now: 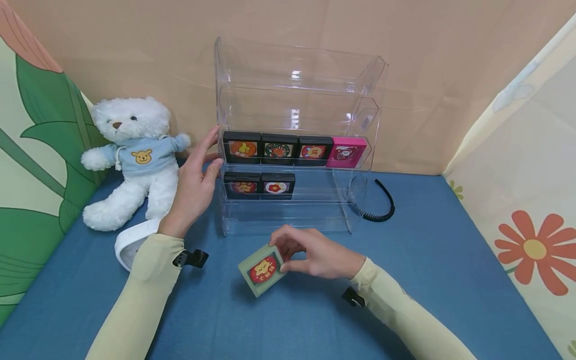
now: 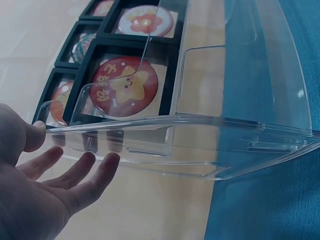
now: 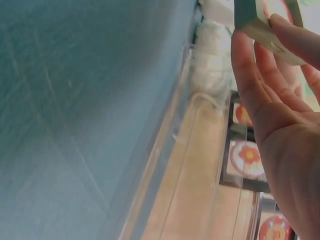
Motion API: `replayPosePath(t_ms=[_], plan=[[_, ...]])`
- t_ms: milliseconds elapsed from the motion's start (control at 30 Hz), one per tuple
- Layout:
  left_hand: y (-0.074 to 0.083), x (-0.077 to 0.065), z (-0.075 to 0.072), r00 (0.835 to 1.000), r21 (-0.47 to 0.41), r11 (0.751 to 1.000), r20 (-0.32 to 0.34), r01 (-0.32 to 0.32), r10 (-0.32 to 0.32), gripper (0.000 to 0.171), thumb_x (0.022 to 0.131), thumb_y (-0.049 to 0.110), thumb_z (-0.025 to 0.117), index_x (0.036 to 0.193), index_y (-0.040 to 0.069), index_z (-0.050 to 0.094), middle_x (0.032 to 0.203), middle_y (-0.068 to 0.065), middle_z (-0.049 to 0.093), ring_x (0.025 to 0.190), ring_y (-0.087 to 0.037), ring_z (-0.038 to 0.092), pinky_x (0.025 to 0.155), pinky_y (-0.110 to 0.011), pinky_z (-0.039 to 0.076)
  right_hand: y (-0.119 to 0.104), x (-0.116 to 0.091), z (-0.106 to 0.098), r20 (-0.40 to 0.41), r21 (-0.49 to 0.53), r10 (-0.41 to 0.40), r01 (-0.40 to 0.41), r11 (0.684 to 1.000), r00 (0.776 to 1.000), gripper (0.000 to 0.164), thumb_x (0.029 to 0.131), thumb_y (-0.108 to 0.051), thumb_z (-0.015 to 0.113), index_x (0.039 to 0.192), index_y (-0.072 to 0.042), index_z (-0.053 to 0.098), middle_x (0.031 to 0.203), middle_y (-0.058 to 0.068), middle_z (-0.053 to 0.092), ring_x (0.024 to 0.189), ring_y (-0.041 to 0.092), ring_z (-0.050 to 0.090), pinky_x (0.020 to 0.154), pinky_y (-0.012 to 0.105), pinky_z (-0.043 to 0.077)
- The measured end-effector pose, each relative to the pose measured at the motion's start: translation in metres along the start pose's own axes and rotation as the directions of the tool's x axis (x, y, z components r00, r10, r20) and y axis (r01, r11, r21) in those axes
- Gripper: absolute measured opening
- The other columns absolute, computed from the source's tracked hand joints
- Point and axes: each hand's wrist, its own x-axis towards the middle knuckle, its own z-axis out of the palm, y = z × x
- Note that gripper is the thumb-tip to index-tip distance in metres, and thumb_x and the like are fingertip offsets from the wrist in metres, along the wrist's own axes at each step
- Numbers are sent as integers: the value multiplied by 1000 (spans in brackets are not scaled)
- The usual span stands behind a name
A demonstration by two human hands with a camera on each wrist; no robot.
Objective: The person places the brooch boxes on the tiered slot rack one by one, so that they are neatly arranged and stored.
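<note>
A clear tiered display rack (image 1: 288, 210) stands on the table with small framed badges on two of its tiers. My left hand (image 1: 194, 182) rests at the rack's left side; in the left wrist view its loosely bent fingers (image 2: 102, 172) lie along the outside of the side panel. My right hand (image 1: 317, 252) pinches a light green square box frame (image 1: 246, 264) by one edge, between thumb and fingers. The frame is tilted, its red badge with a yellow figure facing up, in front of the rack's base. The right wrist view cuts off part of this frame (image 3: 247, 22).
Several black frames (image 1: 294, 150) and one pink frame (image 1: 360, 145) fill the middle tier; two black frames (image 1: 294, 192) sit on the tier below. A white teddy bear (image 1: 155, 185), a white ring-like object (image 1: 120, 247) and a black coiled cord (image 1: 382, 218) are nearby.
</note>
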Motion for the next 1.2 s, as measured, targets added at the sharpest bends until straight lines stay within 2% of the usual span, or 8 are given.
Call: replayPosePath(t_ms=[167,400,600,833,1100,1200], plan=[[0,0,0,1000,1,1000,3,-2,2,65,106,9,52,159,40,30,156,-4,41,126,-35,57,96,-58,50,-1,-6,-8,-89,-48,-31,27,998,996,50,90,-5,77,130,-20,50,115,-4,69,96,13,69,86,38,58],[0,0,0,1000,-3,1000,7,5,-5,65,106,9,51,159,40,29,156,-4,41,126,-35,56,96,-58,50,-1,-15,-19,-220,-93,-16,-5,996,975,52,88,-7,79,129,-21,51,120,-4,66,99,13,69,89,35,57],[0,0,0,1000,-2,1000,5,0,0,65,106,9,51,159,40,30,157,-4,41,126,-35,56,95,-57,51,-2,-21,-26,-331,-110,6,-45,993,944,53,86,-4,81,127,-19,52,117,-1,67,97,14,69,87,41,58],[0,0,0,1000,-5,1000,4,1,-1,65,106,9,51,159,41,30,157,-2,41,126,-34,56,94,-57,52,-1,-27,-34,-429,-154,-3,-70,986,903,54,85,-4,81,127,-18,51,116,3,69,93,15,69,84,34,59],[0,0,-1,1000,-7,1000,3,-4,4,64,106,9,51,159,40,30,157,-2,41,126,-34,56,94,-57,51,0,-31,-44,-511,-177,-22,-80,981,859,55,84,-2,82,128,-17,51,118,5,68,92,17,70,83,44,59],[0,0,-1,1000,-9,1000,5,-5,5,64,106,9,51,159,40,30,157,-2,41,127,-34,56,95,-57,51,0,-33,-47,-533,-187,-17,-98,977,846,55,84,-2,82,128,-17,51,117,6,68,92,17,70,82,42,60]])
